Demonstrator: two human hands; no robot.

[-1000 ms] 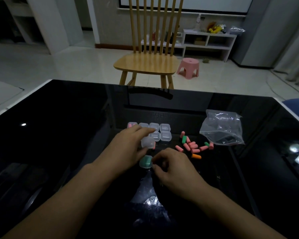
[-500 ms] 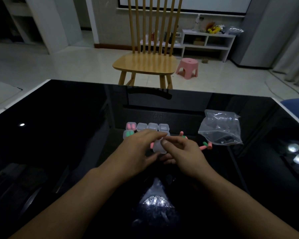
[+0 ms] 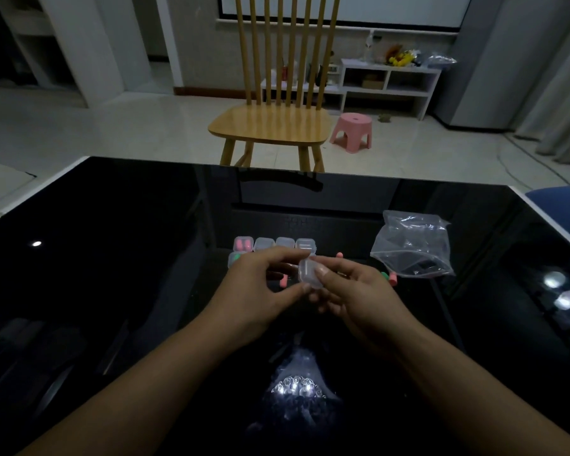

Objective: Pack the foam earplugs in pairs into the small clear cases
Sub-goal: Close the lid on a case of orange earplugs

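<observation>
From the head camera, the left hand [image 3: 260, 291] and right hand [image 3: 352, 291] both pinch one small clear case [image 3: 310, 274] above the black desk [image 3: 112, 258]. More cases [image 3: 275, 243] sit in a row just behind; loose earplugs [image 3: 389, 278] lie near a plastic bag [image 3: 412, 245].

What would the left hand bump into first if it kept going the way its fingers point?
Probably the right hand: the left hand points right, across the clear case both pinch. Depth is unclear.

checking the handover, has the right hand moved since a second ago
Yes. The right hand has gone up and away from the person, toward the row of cases, and now pinches the clear case.
</observation>
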